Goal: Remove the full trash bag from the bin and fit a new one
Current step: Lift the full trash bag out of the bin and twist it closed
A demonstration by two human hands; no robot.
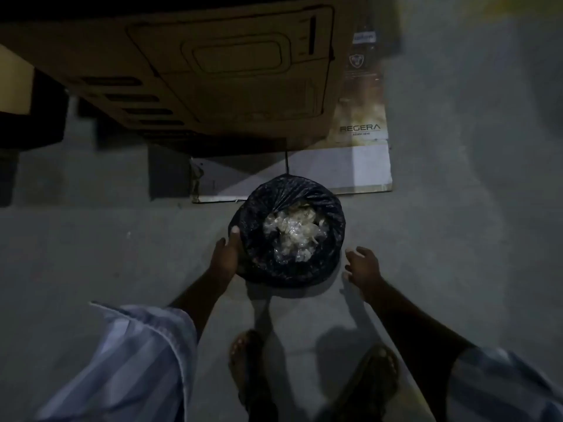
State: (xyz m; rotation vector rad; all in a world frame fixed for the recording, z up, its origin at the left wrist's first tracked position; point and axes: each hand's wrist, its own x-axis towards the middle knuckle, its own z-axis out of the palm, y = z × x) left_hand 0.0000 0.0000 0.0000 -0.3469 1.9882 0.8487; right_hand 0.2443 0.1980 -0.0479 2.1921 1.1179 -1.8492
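- the left hand (pixel 224 257) presses against the left side of the black trash bag (pixel 329 208), its thumb up on the bag's rim and its fingers wrapped around the side, out of sight, so how tightly they curl i cannot tell.
- the right hand (pixel 362 268) hangs just beside the bag's right side, not touching it, fingers loosely spread and holding nothing.
- one bag, folded over the rim of one round bin (the bin itself is hidden under the plastic), filled with crumpled clear and pale waste (pixel 294 234).
- it stands on the grey floor (pixel 457 208), just in front of a flattened sheet of cardboard (pixel 341 169) and a large brown carton (pixel 182 71) printed "regera".
- two forearms reach down and forward from two pale striped sleeves, the left sleeve (pixel 134 360) and the right sleeve (pixel 502 388).
- two sandalled feet, the left foot (pixel 243 354) and the right foot (pixel 377 373), are planted below the bin in the dim light.
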